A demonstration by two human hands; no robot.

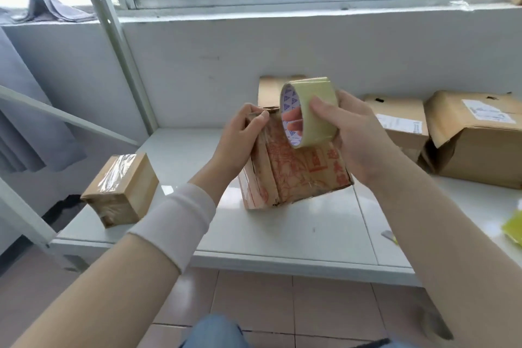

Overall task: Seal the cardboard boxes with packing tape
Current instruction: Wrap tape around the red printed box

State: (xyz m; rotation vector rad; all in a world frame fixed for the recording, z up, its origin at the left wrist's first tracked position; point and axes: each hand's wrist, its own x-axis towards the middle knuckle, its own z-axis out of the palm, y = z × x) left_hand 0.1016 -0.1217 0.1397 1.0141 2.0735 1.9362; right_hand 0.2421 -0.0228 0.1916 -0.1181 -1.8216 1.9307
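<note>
- The white laminate shelf [282, 232] carries everything. The box being worked on stands at its middle, between a small brown cardboard box already wrapped in clear tape [121, 189] at the left edge and larger, dented brown cartons [480, 141] to the right.
- The brown cardboard box with red printing [299, 175] is tipped up on its lower end. Its long axis runs steeply upward and leans away from the person, and the printed face is turned toward the camera. I cannot tell whether the lower edge touches the shelf. The box looks light and the board fairly stiff, but it is creased and glossy with film, so the faces are probably slick. The corners and edges look like the surest places to hold it.
- The roll of pale yellowish clear packing tape on a white printed core [319, 127] sits over the box's upper right part. Its hole points left, so its axis lies roughly level. It is rigid and light, and the free end is sticky.
- The right hand [358, 135] holds the roll, with fingers hooked through the core and the thumb on the outer face.
- The left hand [243, 133] curls round the box's upper left corner, with the thumb pressing along the top edge.
</note>
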